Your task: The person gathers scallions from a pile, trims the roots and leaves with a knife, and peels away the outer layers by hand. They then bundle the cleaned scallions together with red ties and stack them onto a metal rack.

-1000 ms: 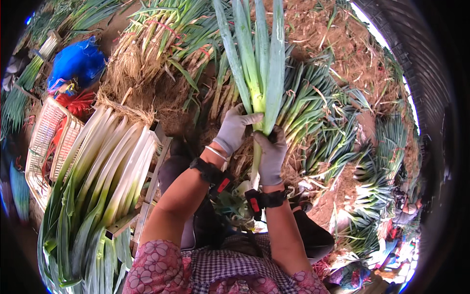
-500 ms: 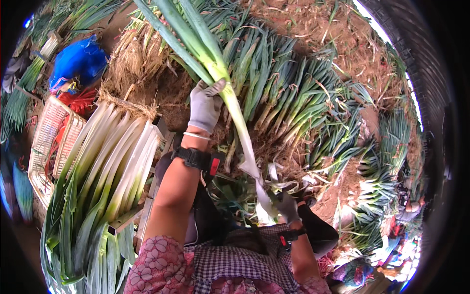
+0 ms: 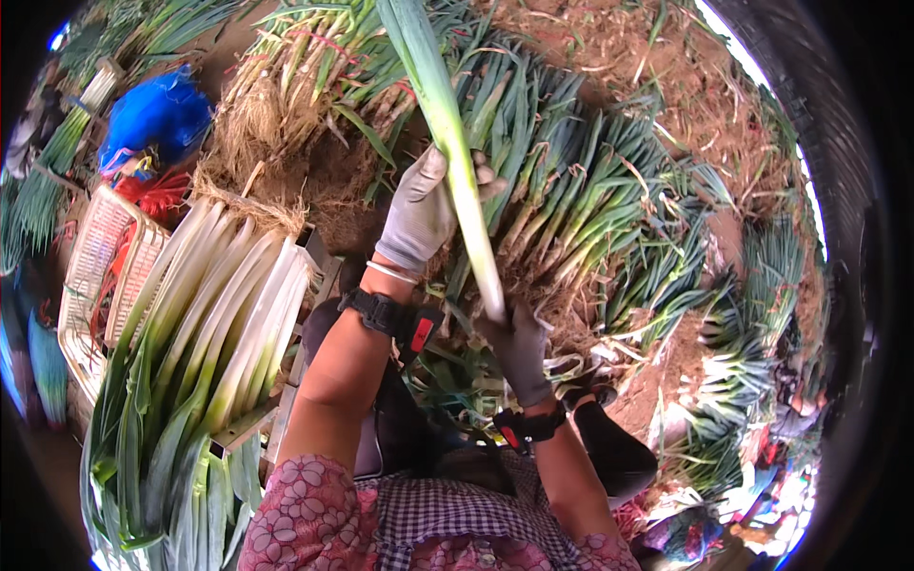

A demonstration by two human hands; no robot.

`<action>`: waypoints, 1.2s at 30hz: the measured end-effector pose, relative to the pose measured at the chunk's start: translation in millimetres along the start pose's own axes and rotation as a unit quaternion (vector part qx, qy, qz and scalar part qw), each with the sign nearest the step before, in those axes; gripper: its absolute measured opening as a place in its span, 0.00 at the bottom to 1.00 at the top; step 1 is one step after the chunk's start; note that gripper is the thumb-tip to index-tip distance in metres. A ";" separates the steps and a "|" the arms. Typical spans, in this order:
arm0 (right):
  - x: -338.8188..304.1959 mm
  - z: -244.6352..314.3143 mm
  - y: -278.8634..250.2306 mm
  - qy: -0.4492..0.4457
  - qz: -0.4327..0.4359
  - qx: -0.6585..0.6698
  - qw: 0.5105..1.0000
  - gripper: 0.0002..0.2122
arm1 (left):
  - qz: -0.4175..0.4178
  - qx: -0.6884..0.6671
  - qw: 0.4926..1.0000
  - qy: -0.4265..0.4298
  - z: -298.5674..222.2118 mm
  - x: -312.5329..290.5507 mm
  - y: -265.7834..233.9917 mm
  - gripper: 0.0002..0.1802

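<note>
My gloved left hand is closed around the middle of a long green onion, whose green leaves run up past the top edge of the view. The stalk slants down to the right and its pale lower end meets my right hand. That hand, also gloved, has its fingers bent at the stalk's white tip; the very end is hidden by them. To my left, a bundle of green onions lies on a wooden frame, white stems and roots pointing away, leaves hanging toward me.
Behind the bundle stand pale plastic baskets and a blue bag. Rows of unpeeled green onions with soil on them stretch across the ground ahead and right. A rooty heap lies far left of centre. Peeled scraps litter the ground near my legs.
A loose outer layer hanging from the stalk's lower end has come away. My right hand has moved up and left onto the white tip. The stalk has shifted slightly right, now with fewer leaves.
</note>
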State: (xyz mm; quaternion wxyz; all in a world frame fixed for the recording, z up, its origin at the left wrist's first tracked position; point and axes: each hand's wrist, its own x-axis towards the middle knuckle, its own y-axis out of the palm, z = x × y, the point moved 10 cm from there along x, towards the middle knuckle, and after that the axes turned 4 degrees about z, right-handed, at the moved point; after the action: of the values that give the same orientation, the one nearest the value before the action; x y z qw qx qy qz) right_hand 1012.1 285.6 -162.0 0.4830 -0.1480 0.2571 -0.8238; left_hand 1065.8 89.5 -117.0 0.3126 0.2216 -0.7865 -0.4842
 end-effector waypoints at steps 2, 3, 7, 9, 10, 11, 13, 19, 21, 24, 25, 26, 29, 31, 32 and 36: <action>12.0 41.1 -10.8 -0.025 -0.029 -0.062 0.997 0.13 | -0.041 0.081 0.996 0.007 -0.7 -2.3 -9.4 0.21; 13.8 39.7 -11.3 -0.025 -0.029 -0.062 0.997 0.13 | -0.080 0.129 0.988 -0.003 -1.2 -6.0 -15.1 0.19; 14.1 38.7 -13.6 -0.040 -0.014 0.050 0.998 0.06 | -0.139 0.071 0.988 0.012 -0.2 -11.9 -28.2 0.14; 15.5 48.9 -11.6 -0.064 0.000 -0.104 0.992 0.06 | -0.112 0.020 0.994 -0.004 7.0 -7.6 -29.6 0.18; 16.5 48.5 -10.3 -0.061 -0.001 -0.105 0.993 0.06 | -0.106 0.044 0.993 0.006 3.6 -8.7 -26.5 0.20; 17.7 50.8 -1.8 -0.073 0.014 -0.173 0.982 0.06 | -0.100 0.068 0.993 0.017 -0.3 -10.6 -23.5 0.22; 14.5 35.4 8.2 -0.085 0.028 -0.240 0.967 0.06 | -0.094 0.067 0.993 0.012 -0.7 -13.6 -22.1 0.25; 2.0 -87.2 -14.4 0.131 0.052 -0.042 0.989 0.08 | -0.034 0.101 0.994 -0.014 4.5 -7.7 -3.0 0.30; 12.6 -67.9 -13.3 0.160 0.042 -0.074 0.983 0.07 | -0.050 0.117 0.992 -0.008 -5.1 -9.2 -5.2 0.30; 28.0 1.3 23.4 -0.048 0.105 -0.039 0.993 0.17 | -0.072 0.095 0.993 0.012 -9.1 -11.3 -11.8 0.27; 12.8 -23.3 50.6 0.081 0.241 -0.050 0.966 0.22 | -0.076 0.071 0.994 0.029 -14.0 -9.1 -14.6 0.25; -11.0 -40.0 51.3 0.160 0.244 -0.055 0.955 0.27 | -0.071 0.056 0.995 0.031 -17.8 -6.5 -21.2 0.25; -55.3 -83.0 26.8 0.136 0.153 0.122 0.971 0.26 | -0.084 0.061 0.994 0.028 -9.3 0.0 -19.4 0.23; -46.0 -69.9 18.0 0.121 0.157 0.081 0.977 0.25 | -0.129 0.110 0.985 0.042 -6.6 -2.8 -28.3 0.16; -36.6 -66.7 21.6 0.167 0.179 0.089 0.966 0.25 | -0.181 0.147 0.972 0.020 -2.8 -9.4 -40.0 0.13; 15.0 -43.8 24.8 0.215 0.182 0.255 0.925 0.20 | -0.272 0.171 0.943 -0.088 67.9 -29.5 -71.1 0.07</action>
State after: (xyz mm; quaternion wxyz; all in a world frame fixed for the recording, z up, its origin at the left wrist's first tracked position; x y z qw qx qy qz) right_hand 1001.1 274.8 -212.1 0.5795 0.2106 0.1583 -0.7712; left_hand 1041.9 120.3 -211.9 0.0558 0.4335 -0.7921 -0.4262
